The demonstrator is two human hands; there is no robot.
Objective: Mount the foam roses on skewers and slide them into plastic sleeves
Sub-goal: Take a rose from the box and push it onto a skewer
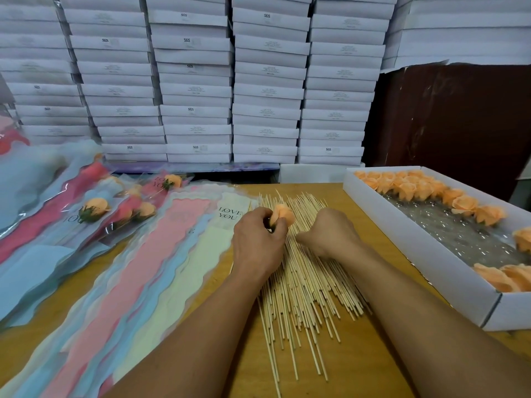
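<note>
**Here, a peach rose held over the skewer pile**

The left hand [258,239] curls its fingers round a peach foam rose [283,215], gripping it by its dark green base so the soft layered petals stick up past the knuckles. Just to its right, the right hand [330,234] lies knuckles-up on the skewers [298,282], fingers curled under and thumb pointing towards the left hand; whether it pinches a stick I cannot tell. Both hands sit on the far half of that pile: thin, pale wooden sticks, fanned loosely on the brown wooden table [370,357] and running back under the forearms.

To the right of the right hand stands a shallow white cardboard box [425,265], lined with crinkled clear film. Peach roses [416,183] crowd its far end and trail along its right side, with a few more at the near corner.

To the left of the left hand lie flat plastic sleeves [161,259], long with wavy edges, in pink, pale yellow and blue; one reads "LOVE YOU". Further left, filled sleeves [94,209] hold roses already on sticks.

Beyond the hands, white flat boxes [195,90] are stacked in tall columns.
</note>
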